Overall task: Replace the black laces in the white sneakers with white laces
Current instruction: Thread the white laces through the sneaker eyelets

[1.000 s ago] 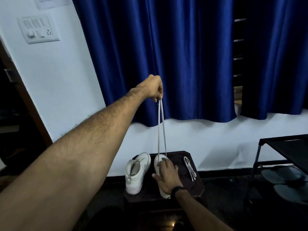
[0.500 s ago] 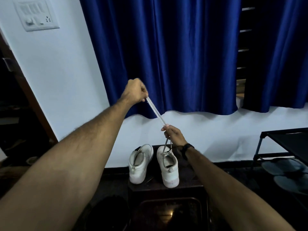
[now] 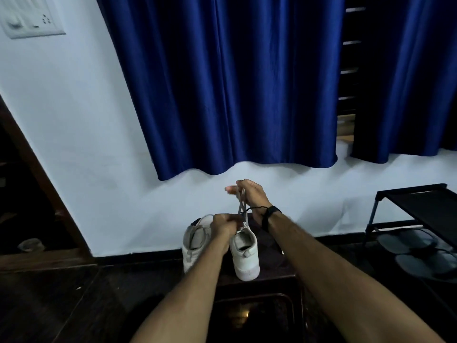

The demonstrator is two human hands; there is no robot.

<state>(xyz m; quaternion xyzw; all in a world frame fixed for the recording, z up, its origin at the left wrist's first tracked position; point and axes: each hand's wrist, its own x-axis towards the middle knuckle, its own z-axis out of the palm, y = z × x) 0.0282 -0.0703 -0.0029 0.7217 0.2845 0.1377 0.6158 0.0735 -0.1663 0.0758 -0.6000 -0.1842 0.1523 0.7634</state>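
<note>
Low in the middle of the frame, two white sneakers stand side by side on a dark stool (image 3: 277, 271). The left hand (image 3: 223, 225) is curled over the right sneaker (image 3: 244, 256), pinching the white lace (image 3: 241, 204). Just above, the right hand (image 3: 251, 194) grips the same lace, pulled upward. The left sneaker (image 3: 194, 246) sits just beside.

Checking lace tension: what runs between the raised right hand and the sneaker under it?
In the head view, white lace stretches from the right hand down to the right sneaker.
</note>
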